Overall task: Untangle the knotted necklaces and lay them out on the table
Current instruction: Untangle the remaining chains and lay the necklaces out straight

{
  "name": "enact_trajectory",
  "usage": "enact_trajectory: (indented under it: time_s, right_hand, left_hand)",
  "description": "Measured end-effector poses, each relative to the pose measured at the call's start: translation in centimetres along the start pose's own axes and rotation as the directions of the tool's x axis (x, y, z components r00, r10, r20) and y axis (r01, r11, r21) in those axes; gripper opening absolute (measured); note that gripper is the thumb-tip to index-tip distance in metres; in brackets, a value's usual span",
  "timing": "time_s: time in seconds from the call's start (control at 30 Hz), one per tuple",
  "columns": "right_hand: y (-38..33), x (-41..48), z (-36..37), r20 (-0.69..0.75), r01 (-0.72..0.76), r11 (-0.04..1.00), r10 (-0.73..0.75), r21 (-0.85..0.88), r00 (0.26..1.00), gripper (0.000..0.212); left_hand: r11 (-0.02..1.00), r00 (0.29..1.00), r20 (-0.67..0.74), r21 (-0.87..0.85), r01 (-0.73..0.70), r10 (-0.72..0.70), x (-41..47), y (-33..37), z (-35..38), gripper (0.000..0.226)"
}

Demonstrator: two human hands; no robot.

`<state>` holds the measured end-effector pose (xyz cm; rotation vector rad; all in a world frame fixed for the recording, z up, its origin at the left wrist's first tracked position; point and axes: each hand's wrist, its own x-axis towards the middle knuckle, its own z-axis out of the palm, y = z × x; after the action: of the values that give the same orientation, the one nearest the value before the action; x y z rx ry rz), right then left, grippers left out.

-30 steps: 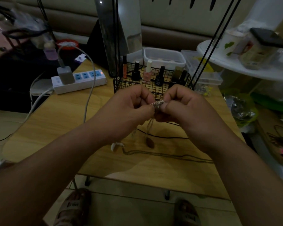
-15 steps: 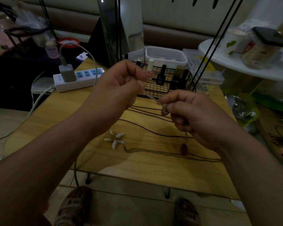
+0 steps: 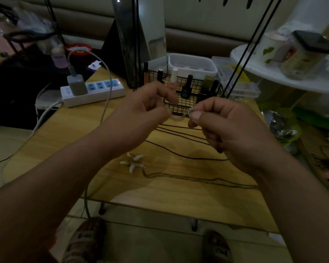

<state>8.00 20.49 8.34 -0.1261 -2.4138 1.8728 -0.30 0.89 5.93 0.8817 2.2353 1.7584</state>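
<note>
**Position.** A silver chain (image 3: 179, 117) is held in the air just in front of the wire basket (image 3: 179, 106), sagging slightly between both hands. Its bunched, glittering end is pinched between thumb and forefinger of the right hand (image 3: 228, 133). The other end is pinched by the curled fingers of the left hand (image 3: 146, 112), although the exact contact is blurred.

**Handling.** The chain is judged to be very light, fully limp and fine-linked. Kinking or breakage is to be expected if it is pulled hard against a knot. It should be held with the fingertips, close on either side of the bunched section, and the loops should be teased apart rather than tugged. Polished metal may slip through a loose pinch.

**Materials.** Thin, round, matte dark cords (image 3: 198, 159) are laid in long lines on the tabletop (image 3: 169, 202), on the near side of the basket. Farther from the basket, a star pendant (image 3: 132, 162) of pale, pointed, shell-like pieces is seen. A fine dull chain (image 3: 198, 179) runs rightward from it. The tabletop is smooth, with a pale wood grain.
</note>
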Motion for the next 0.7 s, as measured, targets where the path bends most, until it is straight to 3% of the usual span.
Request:
enact_trajectory:
  time_s: [0.07, 0.17, 0.23, 0.37, 0.7]
  right_hand:
    - [-0.2, -0.1, 0.0, -0.019, 0.042, 0.999, -0.042, -0.005, 0.999, 0.006]
    - [-0.2, -0.2, 0.1, -0.044, 0.128, 0.979, -0.136, -0.157, 0.990, 0.004]
    - [-0.2, -0.4, 0.3, -0.060, 0.165, 0.952, -0.186, -0.257, 0.981, 0.005]
    - [-0.1, -0.6, 0.5, -0.100, 0.180, 0.916, -0.230, -0.360, 0.968, 0.003]
    - [0.4, -0.3, 1.3, -0.140, 0.098, 0.932, -0.155, -0.349, 0.978, 0.004]
  left_hand:
    - [0.998, 0.995, 0.099, -0.063, -0.008, 0.015, -0.3, 0.3, 0.5, 0.022]
    - [0.993, 0.989, 0.145, -0.119, -0.012, 0.029, -0.4, 0.4, 1.3, 0.018]
    - [0.997, 0.990, 0.124, -0.056, -0.056, 0.063, -0.4, 0.5, 1.6, 0.006]
    - [0.989, 0.989, 0.087, 0.073, -0.129, 0.122, -0.3, 0.5, 1.6, 0.007]
    - [0.943, 0.982, -0.061, 0.295, -0.154, 0.180, -0.5, -0.1, 2.4, 0.008]
